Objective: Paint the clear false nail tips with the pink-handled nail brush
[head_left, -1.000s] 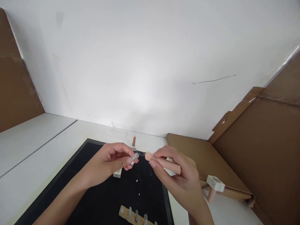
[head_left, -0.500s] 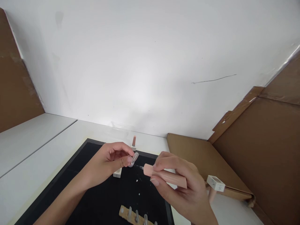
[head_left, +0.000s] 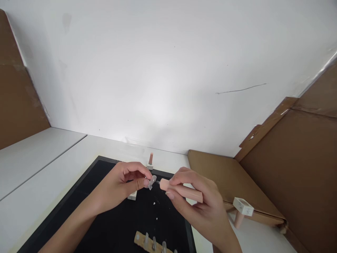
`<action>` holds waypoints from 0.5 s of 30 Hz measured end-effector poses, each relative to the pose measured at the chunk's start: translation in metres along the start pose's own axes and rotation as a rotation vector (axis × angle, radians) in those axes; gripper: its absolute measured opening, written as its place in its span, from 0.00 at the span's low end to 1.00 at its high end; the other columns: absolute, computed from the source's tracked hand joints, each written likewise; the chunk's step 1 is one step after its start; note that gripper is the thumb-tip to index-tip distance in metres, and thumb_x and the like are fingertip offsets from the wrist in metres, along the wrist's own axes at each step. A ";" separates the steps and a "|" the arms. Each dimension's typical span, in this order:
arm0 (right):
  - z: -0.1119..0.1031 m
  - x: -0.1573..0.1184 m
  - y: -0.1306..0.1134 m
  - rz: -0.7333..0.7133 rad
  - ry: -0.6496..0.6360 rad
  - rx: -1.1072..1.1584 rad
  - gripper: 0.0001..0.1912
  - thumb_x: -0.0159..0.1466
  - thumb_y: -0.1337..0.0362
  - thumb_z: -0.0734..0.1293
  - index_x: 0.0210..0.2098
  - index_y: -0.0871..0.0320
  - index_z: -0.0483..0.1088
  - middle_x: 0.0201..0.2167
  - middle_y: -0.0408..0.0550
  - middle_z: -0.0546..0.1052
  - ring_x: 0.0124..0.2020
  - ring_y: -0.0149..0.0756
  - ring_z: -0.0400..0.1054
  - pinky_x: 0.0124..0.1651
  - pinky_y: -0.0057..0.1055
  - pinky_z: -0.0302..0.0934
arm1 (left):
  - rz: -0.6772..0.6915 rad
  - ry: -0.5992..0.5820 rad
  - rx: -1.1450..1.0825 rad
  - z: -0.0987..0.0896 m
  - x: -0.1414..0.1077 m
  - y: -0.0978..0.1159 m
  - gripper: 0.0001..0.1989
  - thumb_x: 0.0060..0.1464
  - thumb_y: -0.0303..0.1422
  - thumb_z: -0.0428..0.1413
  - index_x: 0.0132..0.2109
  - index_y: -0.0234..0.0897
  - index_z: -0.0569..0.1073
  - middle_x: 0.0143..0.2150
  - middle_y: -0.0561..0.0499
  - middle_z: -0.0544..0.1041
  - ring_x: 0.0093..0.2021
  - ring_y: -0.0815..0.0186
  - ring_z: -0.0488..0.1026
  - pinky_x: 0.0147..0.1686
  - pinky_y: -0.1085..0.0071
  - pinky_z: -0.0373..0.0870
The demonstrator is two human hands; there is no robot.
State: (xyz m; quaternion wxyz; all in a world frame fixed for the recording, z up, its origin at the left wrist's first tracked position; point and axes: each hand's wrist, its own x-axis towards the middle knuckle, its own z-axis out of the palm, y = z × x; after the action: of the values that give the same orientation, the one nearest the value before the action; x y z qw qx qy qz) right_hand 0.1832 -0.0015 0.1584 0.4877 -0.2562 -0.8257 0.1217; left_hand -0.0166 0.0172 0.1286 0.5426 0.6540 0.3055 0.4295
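Between thumb and fingertips, my left hand [head_left: 126, 184] pinches a small clear piece [head_left: 152, 182] above the black mat. My right hand [head_left: 198, 196] is closed round a pink tube-shaped handle [head_left: 185, 192]. From the handle's left end a thin tip [head_left: 158, 182] points at the clear piece, very close to it; whether they touch I cannot tell. Below, near the front edge, a tan strip [head_left: 140, 240] bears several clear upright pieces. A white block [head_left: 132, 196] lies partly hidden under my left hand.
The black mat [head_left: 110, 225] carries small white specks. Behind it stand a pink-topped white block [head_left: 150, 165] and a clear tray [head_left: 131, 146]. At the right are a flat cardboard box [head_left: 226, 175] and a white block on a pink bottle [head_left: 243, 207].
My right hand has moved left with the pink handle, bringing its tip close to the clear piece. The clear piece has tilted a little in my left fingers.
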 end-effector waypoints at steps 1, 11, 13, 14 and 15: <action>0.000 0.000 0.000 0.004 0.001 -0.004 0.10 0.58 0.75 0.65 0.34 0.53 0.65 0.22 0.38 0.69 0.22 0.27 0.62 0.24 0.25 0.57 | 0.000 0.004 0.011 0.000 0.000 0.000 0.04 0.56 0.30 0.56 0.35 0.38 0.76 0.31 0.53 0.75 0.33 0.68 0.69 0.35 0.71 0.64; -0.001 0.000 0.003 0.034 0.020 -0.014 0.08 0.59 0.74 0.64 0.34 0.54 0.65 0.23 0.39 0.70 0.22 0.27 0.62 0.23 0.24 0.56 | 0.024 0.006 0.055 0.000 -0.001 -0.004 0.05 0.55 0.31 0.56 0.35 0.39 0.77 0.32 0.52 0.76 0.34 0.67 0.70 0.34 0.71 0.65; -0.002 0.000 0.003 0.029 0.023 -0.020 0.08 0.59 0.74 0.64 0.34 0.54 0.65 0.23 0.39 0.70 0.22 0.28 0.63 0.23 0.25 0.57 | 0.024 0.007 0.062 0.000 -0.001 -0.004 0.05 0.55 0.31 0.56 0.35 0.39 0.77 0.33 0.51 0.76 0.34 0.67 0.70 0.34 0.71 0.65; -0.002 0.000 0.003 0.026 0.025 -0.024 0.08 0.59 0.74 0.64 0.34 0.54 0.65 0.23 0.39 0.71 0.22 0.28 0.63 0.23 0.25 0.58 | 0.023 0.008 0.067 0.000 -0.001 -0.003 0.05 0.55 0.30 0.56 0.35 0.39 0.77 0.33 0.51 0.76 0.34 0.66 0.70 0.34 0.70 0.65; -0.002 0.000 0.003 0.025 0.027 -0.029 0.08 0.59 0.74 0.64 0.34 0.54 0.65 0.23 0.40 0.71 0.22 0.28 0.63 0.23 0.25 0.58 | 0.022 0.010 0.073 0.000 -0.001 -0.003 0.05 0.55 0.30 0.56 0.35 0.38 0.77 0.33 0.51 0.76 0.34 0.66 0.70 0.34 0.70 0.65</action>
State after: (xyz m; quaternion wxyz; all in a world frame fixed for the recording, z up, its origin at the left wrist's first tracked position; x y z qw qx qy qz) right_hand 0.1860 0.0007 0.1584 0.4935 -0.2753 -0.8173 0.1125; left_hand -0.0170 0.0168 0.1253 0.5123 0.6745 0.3166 0.4272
